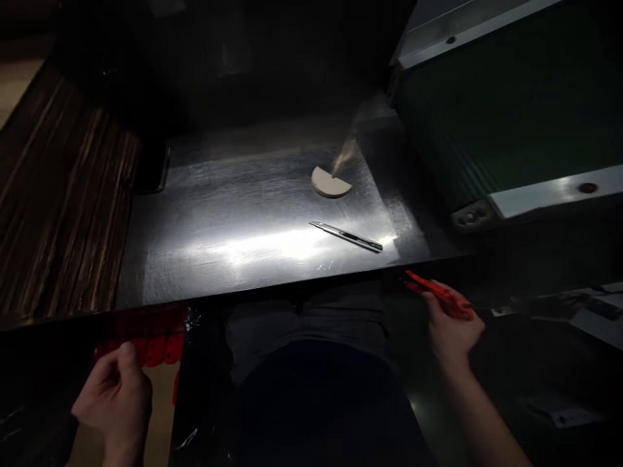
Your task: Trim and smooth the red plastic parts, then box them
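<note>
Low on the left, my left hand point(117, 395) is curled closed over a box with several red plastic pieces point(156, 350); whatever its fingers hold, if anything, is hidden. My right hand point(456, 334) grips a slim red object point(440, 295) just off the front right edge of the metal worktop point(219, 214). Its kind is unclear in the dim light; a small dark tip shows at its left end. A silver craft knife point(346, 236) lies on the worktop near that edge. Behind the knife sits a pale half-round block point(329, 183), with a blurred, spray-like streak above its flat side.
Stacked brown cardboard point(63, 207) stands along the left of the worktop. Beside it rests a dark phone-like object point(153, 170). A green conveyor belt point(516, 110) with a metal frame point(540, 194) rises at the right. My lap is below the front edge.
</note>
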A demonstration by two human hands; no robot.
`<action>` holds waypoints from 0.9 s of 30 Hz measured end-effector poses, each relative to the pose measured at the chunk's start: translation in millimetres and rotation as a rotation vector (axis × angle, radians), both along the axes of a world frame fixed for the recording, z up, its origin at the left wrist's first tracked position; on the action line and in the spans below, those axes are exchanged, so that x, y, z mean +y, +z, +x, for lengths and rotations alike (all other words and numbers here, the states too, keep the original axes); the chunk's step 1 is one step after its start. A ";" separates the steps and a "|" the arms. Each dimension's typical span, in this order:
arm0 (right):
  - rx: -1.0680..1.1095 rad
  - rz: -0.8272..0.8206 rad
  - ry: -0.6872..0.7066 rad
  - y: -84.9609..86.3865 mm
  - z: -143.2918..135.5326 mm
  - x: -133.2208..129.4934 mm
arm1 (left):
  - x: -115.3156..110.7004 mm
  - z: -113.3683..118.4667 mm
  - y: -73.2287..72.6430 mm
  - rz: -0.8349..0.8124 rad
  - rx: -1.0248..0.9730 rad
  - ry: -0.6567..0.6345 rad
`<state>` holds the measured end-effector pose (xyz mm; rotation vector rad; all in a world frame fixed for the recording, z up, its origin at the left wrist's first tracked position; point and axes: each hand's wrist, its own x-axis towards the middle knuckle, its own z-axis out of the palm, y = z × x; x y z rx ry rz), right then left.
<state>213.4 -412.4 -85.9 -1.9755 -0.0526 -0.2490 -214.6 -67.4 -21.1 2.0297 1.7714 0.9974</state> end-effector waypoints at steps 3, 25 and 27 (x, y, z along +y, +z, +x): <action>-0.061 0.106 -0.039 -19.1 3.7 15.8 | -16.3 63.5 25.2 0.093 -0.101 -0.299; 0.132 -0.069 0.151 -104.4 2.2 41.4 | -147.5 207.6 -35.9 -0.097 0.000 -1.152; 0.110 -0.069 0.209 -100.6 -13.3 32.8 | -144.5 207.9 -30.1 -0.069 -0.022 -1.112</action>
